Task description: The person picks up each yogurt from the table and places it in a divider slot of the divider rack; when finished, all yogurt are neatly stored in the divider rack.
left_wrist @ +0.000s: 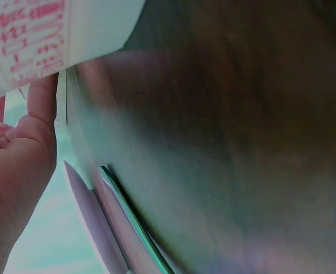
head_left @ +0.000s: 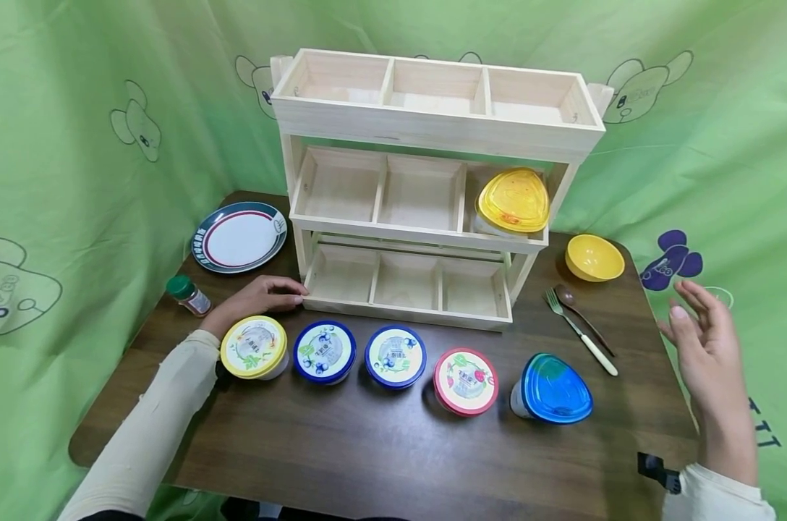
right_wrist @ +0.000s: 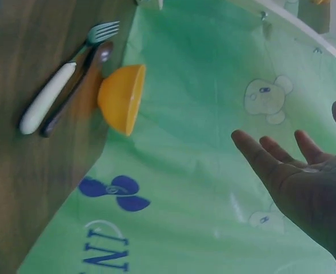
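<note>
I observed the left hand (head_left: 260,297) resting flat on the dark wooden table (head_left: 367,449), its fingers straight and their tips touching the near left corner of the wooden three-tier rack (head_left: 426,195). It gripped nothing. Just near of that hand stood the yellow-lidded tub (head_left: 254,347), close beside the wrist; in the left wrist view the tub's white wall with red print (left_wrist: 36,40) filled the upper left, with the fingers (left_wrist: 42,97) alongside it.

I noted the right hand (head_left: 706,347) raised off the right edge of the table, palm turned inward, fingers spread and relaxed, holding nothing. The right wrist view confirmed the open palm (right_wrist: 305,182) against the green cloth backdrop (right_wrist: 214,171).

Along the near side of the table, left to right after the yellow-lidded tub, stood two blue-lidded tubs (head_left: 325,352) (head_left: 396,356), a red-lidded tub (head_left: 466,381) and a blue-lidded triangular container (head_left: 552,388). A yellow-lidded triangular container (head_left: 513,200) sat in the right compartment of the rack's middle tier.

To the right of the rack lay a fork (head_left: 579,331) and a brown spoon (head_left: 579,312), side by side, with a yellow bowl (head_left: 594,257) just beyond them. On the far left lay a rimmed plate (head_left: 240,236), and near it a small green-capped spice jar (head_left: 188,294).
</note>
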`<state>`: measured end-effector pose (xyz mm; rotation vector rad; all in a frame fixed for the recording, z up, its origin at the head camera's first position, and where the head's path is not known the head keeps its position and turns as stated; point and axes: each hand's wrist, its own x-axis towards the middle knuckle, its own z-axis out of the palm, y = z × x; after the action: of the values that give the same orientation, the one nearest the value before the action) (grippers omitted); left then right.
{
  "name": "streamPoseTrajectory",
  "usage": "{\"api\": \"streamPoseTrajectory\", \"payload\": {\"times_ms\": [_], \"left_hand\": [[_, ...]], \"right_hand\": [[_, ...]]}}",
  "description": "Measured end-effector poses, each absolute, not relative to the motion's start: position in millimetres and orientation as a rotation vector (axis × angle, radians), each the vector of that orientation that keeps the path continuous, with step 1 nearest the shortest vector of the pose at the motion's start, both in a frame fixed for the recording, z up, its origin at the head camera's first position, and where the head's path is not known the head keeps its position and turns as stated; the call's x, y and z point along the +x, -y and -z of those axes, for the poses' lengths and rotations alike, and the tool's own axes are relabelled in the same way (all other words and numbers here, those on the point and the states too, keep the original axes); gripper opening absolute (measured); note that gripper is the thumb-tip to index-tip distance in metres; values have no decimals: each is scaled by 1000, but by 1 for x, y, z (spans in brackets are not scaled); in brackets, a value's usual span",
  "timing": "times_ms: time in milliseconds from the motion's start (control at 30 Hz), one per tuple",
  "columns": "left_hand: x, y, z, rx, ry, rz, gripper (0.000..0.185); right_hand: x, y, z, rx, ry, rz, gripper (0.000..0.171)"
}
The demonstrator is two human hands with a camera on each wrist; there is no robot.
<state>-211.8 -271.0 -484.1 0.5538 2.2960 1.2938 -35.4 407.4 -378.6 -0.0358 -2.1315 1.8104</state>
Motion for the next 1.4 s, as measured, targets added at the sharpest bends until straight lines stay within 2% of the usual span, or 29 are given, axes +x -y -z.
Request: {"api": "streamPoseTrajectory", "payload": {"times_ms": [333, 667, 867, 900, 1167, 1400], "left_hand": [[-220, 276, 495, 595, -2205, -1372, 31], [-228, 281, 507, 596, -2191, -1375, 31], [-218, 273, 491, 522, -2252, -1316, 33], [-212, 268, 481, 510, -2269, -1305, 34], [-211, 272, 480, 576, -2284, -1287, 37], [-210, 267, 480, 548, -2285, -1291, 32]], "right_hand": [[-1, -402, 419, 86, 2072, -1947, 40], [20, -385, 442, 126, 2083, -2010, 42], [34, -371, 450, 144, 2156, -1980, 44], [37, -368, 451, 140, 2169, -1978, 45], [49, -351, 461, 106, 2200, -2021, 45], [54, -338, 464, -81, 2204, -2082, 45]]}}
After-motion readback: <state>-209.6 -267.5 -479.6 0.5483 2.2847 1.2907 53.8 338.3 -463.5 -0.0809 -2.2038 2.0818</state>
